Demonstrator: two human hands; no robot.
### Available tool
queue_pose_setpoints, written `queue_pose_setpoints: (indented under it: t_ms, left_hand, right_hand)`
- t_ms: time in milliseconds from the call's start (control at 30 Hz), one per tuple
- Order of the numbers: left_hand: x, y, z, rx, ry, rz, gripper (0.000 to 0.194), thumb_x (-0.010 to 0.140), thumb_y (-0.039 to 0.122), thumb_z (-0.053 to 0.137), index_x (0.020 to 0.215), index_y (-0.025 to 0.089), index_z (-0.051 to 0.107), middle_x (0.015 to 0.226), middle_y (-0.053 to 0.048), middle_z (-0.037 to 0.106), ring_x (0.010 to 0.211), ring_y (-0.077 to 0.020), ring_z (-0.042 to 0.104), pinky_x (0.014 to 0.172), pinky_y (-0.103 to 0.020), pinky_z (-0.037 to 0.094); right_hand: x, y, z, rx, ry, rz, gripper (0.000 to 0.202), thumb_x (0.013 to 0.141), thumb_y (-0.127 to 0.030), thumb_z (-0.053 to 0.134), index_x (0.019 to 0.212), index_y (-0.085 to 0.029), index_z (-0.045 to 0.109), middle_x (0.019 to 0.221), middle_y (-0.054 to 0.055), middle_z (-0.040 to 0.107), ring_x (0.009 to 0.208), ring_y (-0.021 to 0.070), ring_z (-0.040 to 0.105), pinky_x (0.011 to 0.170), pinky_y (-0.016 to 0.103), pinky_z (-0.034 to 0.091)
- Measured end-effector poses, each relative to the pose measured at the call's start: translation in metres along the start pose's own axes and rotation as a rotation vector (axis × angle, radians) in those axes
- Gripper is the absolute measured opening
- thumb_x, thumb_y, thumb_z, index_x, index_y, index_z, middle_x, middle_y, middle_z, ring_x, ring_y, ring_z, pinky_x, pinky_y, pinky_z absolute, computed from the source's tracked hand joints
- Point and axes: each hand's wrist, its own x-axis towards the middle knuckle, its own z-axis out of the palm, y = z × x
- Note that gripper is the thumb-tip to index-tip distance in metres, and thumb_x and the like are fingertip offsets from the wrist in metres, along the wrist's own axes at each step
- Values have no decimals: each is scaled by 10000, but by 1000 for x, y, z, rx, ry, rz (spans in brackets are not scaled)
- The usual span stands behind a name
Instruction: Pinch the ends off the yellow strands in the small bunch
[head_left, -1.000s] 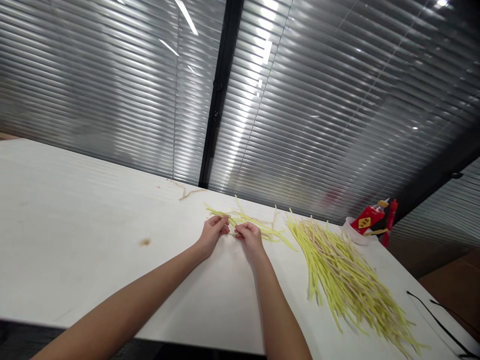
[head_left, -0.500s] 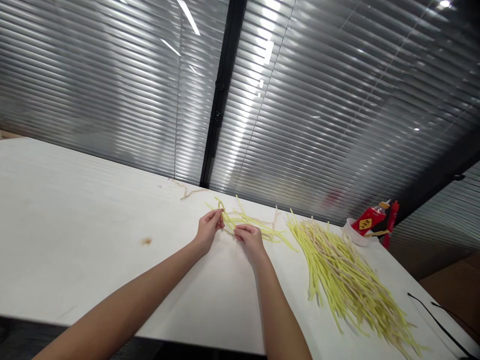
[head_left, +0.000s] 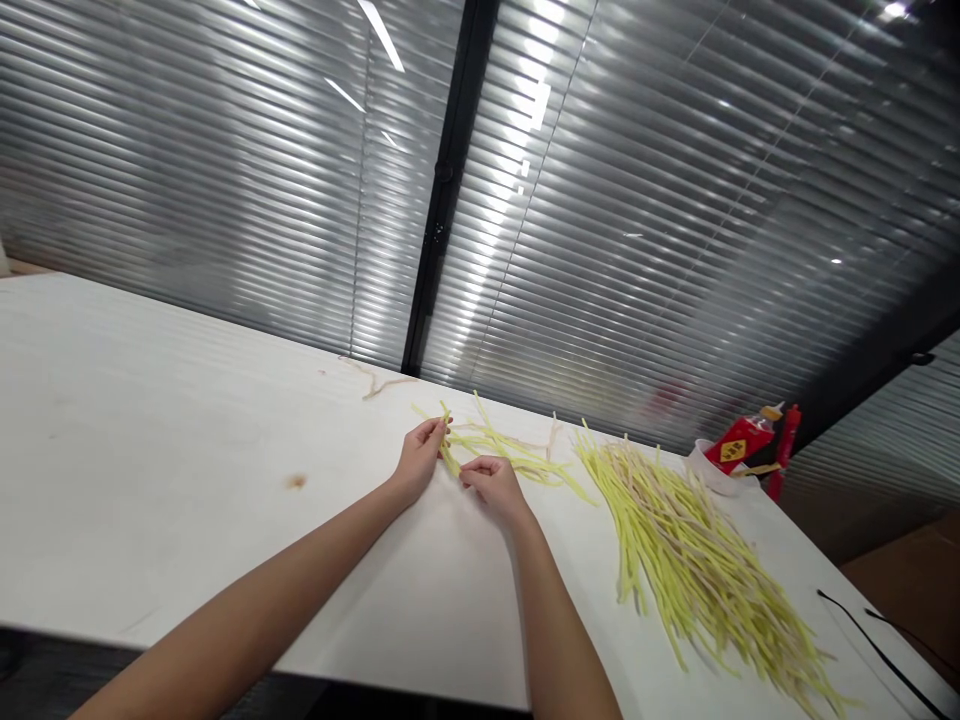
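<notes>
A yellow pipe cleaner [head_left: 450, 460] runs between my two hands above the white table. My left hand [head_left: 420, 462] is closed on its upper part, with a short end sticking up past the fingertips. The fingertips of my right hand [head_left: 498, 490] pinch its lower end. Behind the hands lie several loose yellow pipe cleaners [head_left: 517, 458], with a beige one among them. A bent beige pipe cleaner [head_left: 375, 385] rests farther back on the left. To the right spreads a large pile of yellow and beige pipe cleaners [head_left: 697, 550].
At the back right, a white bowl [head_left: 712, 472] stands with a red bottle [head_left: 742, 443] leaning in it and a red tube [head_left: 787, 440] beside it. Thin black arms or cables [head_left: 877, 645] lie at the right edge. Window blinds [head_left: 637, 200] rise behind the table [head_left: 187, 450].
The yellow loop above my left hand is gone; the pipe cleaner now slants down between the hands. My right hand has shifted slightly left and down.
</notes>
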Motion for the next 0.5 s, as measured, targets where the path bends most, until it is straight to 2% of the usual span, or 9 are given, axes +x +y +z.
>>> queue_pose_setpoints:
  t_ms: [67,167,233,300,400,500]
  left_hand:
    - [-1,1,1,-66,-17,-66,485,672,514,679,967,131,644,839,-49,632,660,-125,574,602,-247,436]
    - [-2,4,3,-217,-63,-175,476,663,466,706,982,129,601,703,1,576,596,-107,565,595,-248,446]
    - [-3,5,3,-297,-81,-208,446,658,428,719,959,128,582,603,57,474,483,-57,472,505,-204,394]
    - [-3,6,4,-315,-103,-225,411,670,419,710,926,133,562,556,94,369,400,-16,329,410,-164,276]
    - [-6,4,5,-226,-187,-261,379,710,453,665,901,151,539,538,112,276,371,-5,188,367,-151,134]
    - [-14,1,8,-101,-273,-286,345,742,487,615,803,168,501,542,102,278,377,-13,185,358,-152,124]
  right_hand:
    - [-4,-3,2,-16,-46,-11,78,582,-226,653,617,-160,676,494,-17,597,386,62,358,421,220,237]
    - [-10,-8,3,-53,-108,-18,72,601,-237,656,611,-167,669,500,-16,601,400,67,379,436,221,257]
    - [-11,-9,4,-84,-154,-24,85,621,-256,659,621,-171,666,512,-16,605,405,68,387,443,222,273]
    - [-11,-8,5,-115,-168,-47,136,653,-303,657,631,-169,663,535,-8,614,403,69,387,441,224,286]
    - [-5,-4,5,-129,-10,-154,220,688,-388,651,686,-168,670,620,6,640,419,74,409,442,228,314]
    - [0,-2,3,-87,195,-237,280,690,-434,659,799,-177,675,745,15,659,452,75,435,451,227,338]
